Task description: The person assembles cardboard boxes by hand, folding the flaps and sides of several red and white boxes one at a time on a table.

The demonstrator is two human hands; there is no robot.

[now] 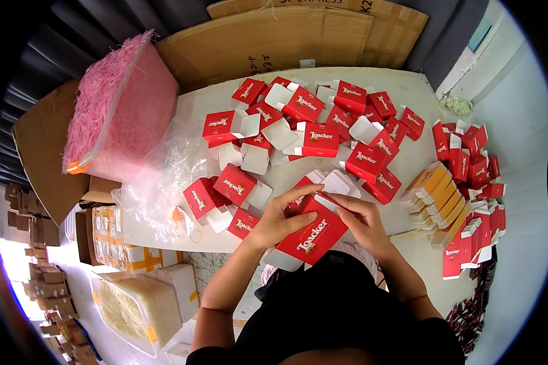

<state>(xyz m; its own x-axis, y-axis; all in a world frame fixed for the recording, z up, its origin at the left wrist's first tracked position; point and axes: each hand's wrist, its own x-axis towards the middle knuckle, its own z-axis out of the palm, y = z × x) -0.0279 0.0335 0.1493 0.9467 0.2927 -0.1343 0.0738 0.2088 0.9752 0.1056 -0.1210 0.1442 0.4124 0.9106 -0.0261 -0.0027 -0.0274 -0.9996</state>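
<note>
Close to my body, at the table's near edge, I hold a red cardboard box (318,236) tilted in both hands. My left hand (281,220) grips its left side, thumb lying on the printed red face and fingers at the far edge. On the far right corner, my right hand (361,220) has its thumb and fingers closed on the box edge. A white flap (282,260) sticks out at the box's near left end. Just beyond my hands lie white flaps (340,184) and another red box (302,183), partly covered by my fingers.
Several red boxes (320,140) with white flaps lie heaped across the white table (192,97). Yellow-and-white packs (435,196) and more red boxes (476,163) are at the right. Clear plastic (158,179) and a bin of pink paper shreds (112,103) stand left; cardboard (262,44) lines the back.
</note>
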